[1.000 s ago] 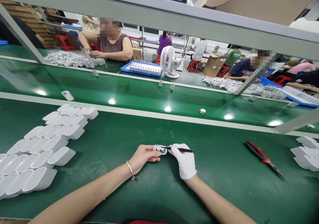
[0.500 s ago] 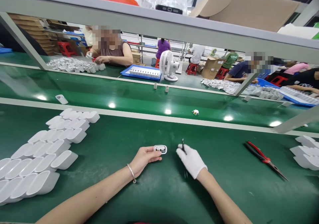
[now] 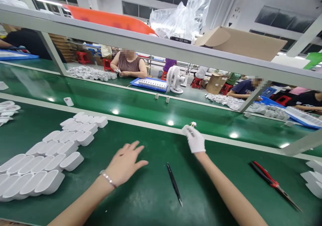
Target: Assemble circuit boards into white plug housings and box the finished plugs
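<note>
My bare left hand (image 3: 125, 162), a bracelet at its wrist, is held over the green bench with its fingers spread and nothing in them. My white-gloved right hand (image 3: 195, 139) reaches to the pale strip at the bench's far edge. Its fingertips are closed on a small white plastic housing (image 3: 185, 129), partly covered by the glove. Just beyond those fingers, a small white-and-yellow part (image 3: 193, 123) lies on the green belt. Black tweezers (image 3: 174, 183) rest on the bench between my two arms.
Rows of white oval housings (image 3: 50, 155) stand at left; more housings (image 3: 313, 177) sit at far right. Red-handled pliers (image 3: 274, 184) lie on the right. A shelf beam (image 3: 161, 45) crosses above. Beyond the belt are a white fan (image 3: 173, 78), a blue tray (image 3: 151, 84) and co-workers.
The tweezers have left my right hand and lie on the bench. The white housing has passed from my left hand to my right, which moved forward. My left hand opened and moved left.
</note>
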The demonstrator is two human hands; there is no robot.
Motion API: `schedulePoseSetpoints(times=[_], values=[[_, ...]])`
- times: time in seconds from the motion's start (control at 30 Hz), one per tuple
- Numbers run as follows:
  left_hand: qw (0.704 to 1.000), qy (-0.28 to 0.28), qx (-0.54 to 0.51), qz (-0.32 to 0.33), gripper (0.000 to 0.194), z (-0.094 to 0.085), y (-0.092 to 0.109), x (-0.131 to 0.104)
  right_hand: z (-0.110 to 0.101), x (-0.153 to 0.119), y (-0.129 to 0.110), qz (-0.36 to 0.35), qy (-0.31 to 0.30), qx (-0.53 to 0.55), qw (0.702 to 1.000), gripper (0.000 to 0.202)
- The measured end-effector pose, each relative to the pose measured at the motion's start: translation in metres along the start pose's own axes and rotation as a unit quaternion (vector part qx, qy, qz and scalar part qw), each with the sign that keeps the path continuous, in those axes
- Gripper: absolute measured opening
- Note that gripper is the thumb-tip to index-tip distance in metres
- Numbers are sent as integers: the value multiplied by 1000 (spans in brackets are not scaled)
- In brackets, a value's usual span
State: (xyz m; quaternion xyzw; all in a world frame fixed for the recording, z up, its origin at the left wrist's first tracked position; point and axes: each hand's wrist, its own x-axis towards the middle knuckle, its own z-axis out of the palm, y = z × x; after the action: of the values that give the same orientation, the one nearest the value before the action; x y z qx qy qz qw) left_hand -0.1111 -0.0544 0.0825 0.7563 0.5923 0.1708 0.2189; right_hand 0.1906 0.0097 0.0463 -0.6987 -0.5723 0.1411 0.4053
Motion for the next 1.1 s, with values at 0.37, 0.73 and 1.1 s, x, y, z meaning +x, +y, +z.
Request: schedulePoseSetpoints(times=[0.37,0.73,1.1], values=[[882,205,334,-263,31,-28,-122,-76,-7,72,42,27,104,-221,969,57],[977,186,-62,-82,13,13,-65,-35,50,76,-8,52,-80,-170,981,41],[990,25,-138,6,49,62,-8,3,10,-93,-37,34,-196,310,930,44]])
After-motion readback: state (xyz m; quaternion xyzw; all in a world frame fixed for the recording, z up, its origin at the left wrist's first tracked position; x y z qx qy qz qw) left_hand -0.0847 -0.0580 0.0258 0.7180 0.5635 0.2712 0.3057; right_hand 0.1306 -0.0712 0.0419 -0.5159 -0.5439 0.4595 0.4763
